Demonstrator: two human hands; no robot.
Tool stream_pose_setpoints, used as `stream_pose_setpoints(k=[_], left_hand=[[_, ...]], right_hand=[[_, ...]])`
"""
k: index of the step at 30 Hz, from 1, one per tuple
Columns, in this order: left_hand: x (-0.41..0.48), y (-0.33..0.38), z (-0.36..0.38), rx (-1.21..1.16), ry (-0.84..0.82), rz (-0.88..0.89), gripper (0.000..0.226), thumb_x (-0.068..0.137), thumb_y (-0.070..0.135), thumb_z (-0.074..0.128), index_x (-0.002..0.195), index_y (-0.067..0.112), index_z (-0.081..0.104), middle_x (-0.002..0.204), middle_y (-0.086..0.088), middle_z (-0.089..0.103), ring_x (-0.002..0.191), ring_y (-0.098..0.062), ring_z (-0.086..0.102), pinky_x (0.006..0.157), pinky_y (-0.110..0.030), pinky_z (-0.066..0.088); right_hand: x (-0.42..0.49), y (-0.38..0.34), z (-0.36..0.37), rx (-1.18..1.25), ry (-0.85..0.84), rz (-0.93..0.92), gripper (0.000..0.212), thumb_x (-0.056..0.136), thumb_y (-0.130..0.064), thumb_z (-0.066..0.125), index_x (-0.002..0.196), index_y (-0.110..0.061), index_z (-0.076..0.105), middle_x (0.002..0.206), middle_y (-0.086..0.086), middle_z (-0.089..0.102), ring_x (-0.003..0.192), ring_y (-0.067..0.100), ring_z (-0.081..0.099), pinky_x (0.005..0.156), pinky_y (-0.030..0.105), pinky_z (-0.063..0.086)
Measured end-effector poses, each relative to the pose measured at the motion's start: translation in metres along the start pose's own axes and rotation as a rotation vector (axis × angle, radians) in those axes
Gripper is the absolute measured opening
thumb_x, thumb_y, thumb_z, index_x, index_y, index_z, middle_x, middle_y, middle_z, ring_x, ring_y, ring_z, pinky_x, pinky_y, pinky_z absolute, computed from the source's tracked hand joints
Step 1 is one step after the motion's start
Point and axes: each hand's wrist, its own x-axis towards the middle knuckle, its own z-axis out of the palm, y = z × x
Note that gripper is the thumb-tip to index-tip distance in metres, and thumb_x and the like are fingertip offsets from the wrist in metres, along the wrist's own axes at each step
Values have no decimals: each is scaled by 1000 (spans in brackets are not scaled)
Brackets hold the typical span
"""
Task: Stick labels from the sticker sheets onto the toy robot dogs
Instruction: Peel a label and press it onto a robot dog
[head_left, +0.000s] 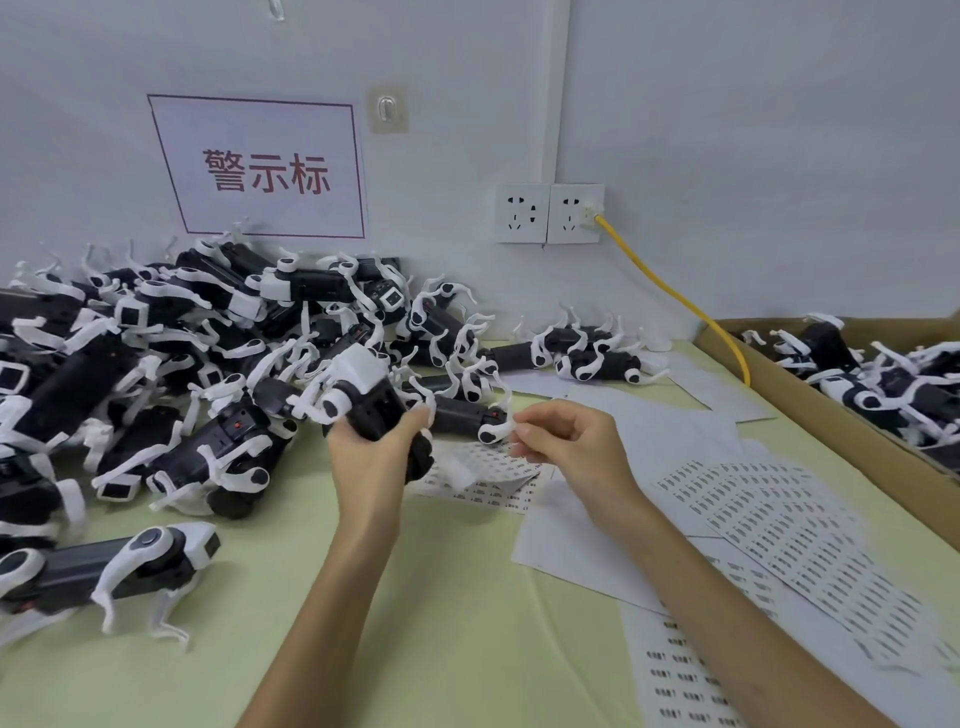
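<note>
Gripping one toy dog in left hand, above table. Pinching small white piece, blurred, in right hand. Heap of dogs left, uncountable. One cardboard box right, holding more dogs. Several overlapping sticker sheets.

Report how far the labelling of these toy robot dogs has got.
Done, probably: the dogs lying in the cardboard box on the right. In hand: the left hand grips one toy robot dog above the table, and the right hand pinches what looks like a label beside it. Left: the big pile of dogs against the wall, with plenty of labels on the sticker sheets.
</note>
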Motion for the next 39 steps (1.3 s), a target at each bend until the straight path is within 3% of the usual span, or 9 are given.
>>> stream_pose_setpoints(k=[3, 6, 11, 18, 21, 28, 32, 35, 39], left_hand=[[-1, 6, -2, -9, -92, 9, 29, 83, 2, 78, 63, 22, 70, 62, 3, 66, 51, -8, 56, 44, -17, 44], [-3, 6, 0, 90, -273, -50, 15, 86, 2, 76, 80, 16, 78, 82, -4, 78, 64, -9, 64, 52, -16, 49], [-9, 2, 7, 165, -503, -72, 15, 87, -1, 74, 86, 13, 74, 94, -6, 80, 78, -10, 71, 72, -20, 56], [-9, -1, 7, 252, -521, -47, 18, 83, 1, 80, 78, 19, 78, 86, -8, 78, 68, -10, 67, 63, -17, 52], [-10, -4, 9, 289, -546, -59, 13, 83, -1, 80, 91, 8, 75, 72, 4, 74, 59, -9, 64, 54, -16, 48], [-9, -8, 10, 328, -508, -66, 17, 81, -8, 74, 74, 7, 68, 59, 0, 61, 51, -14, 55, 45, -18, 43], [-10, -6, 10, 185, -458, -134, 18, 80, -5, 78, 75, 11, 70, 68, -3, 68, 59, -12, 62, 54, -18, 50], [-10, -5, 8, 35, -423, -181, 12, 80, 1, 81, 83, 9, 73, 76, -4, 73, 65, -12, 66, 50, -15, 48], [-9, -4, 6, -118, -456, -223, 13, 74, 9, 83, 77, 21, 79, 101, -6, 79, 92, -19, 72, 90, -37, 57]], right_hand=[[-2, -2, 2, -7, -22, -34, 28, 91, 8, 66, 102, -17, 72, 79, 6, 75, 73, 23, 75, 68, 23, 54], [-4, -6, 5, -51, -63, -86, 40, 89, 13, 60, 111, -19, 69, 78, 4, 71, 67, 18, 68, 65, 24, 51], [-9, -11, 8, -72, -132, -83, 48, 75, -9, 49, 118, -20, 67, 78, 5, 69, 67, 21, 58, 66, 34, 46], [-13, -9, 9, -227, -158, -160, 42, 82, -14, 50, 119, -22, 68, 80, 8, 68, 65, 14, 56, 66, 23, 45], [-14, -7, 10, -286, -174, -208, 36, 86, -14, 51, 113, -31, 67, 77, 0, 68, 66, 10, 57, 68, 26, 46], [-14, -3, 11, -358, -151, -250, 39, 96, 1, 56, 113, -32, 68, 77, -6, 67, 71, 9, 58, 71, 31, 49], [-10, -3, 12, -220, -75, -124, 25, 98, -4, 57, 110, -19, 73, 86, 5, 71, 67, 11, 63, 67, 24, 49], [-9, -4, 12, 16, -79, 46, 15, 100, -10, 59, 97, -10, 74, 84, 9, 73, 67, 19, 64, 70, 31, 48], [-9, -4, 14, 209, -124, 181, 15, 98, -17, 63, 98, -8, 75, 87, 9, 73, 69, 18, 65, 69, 25, 48]])
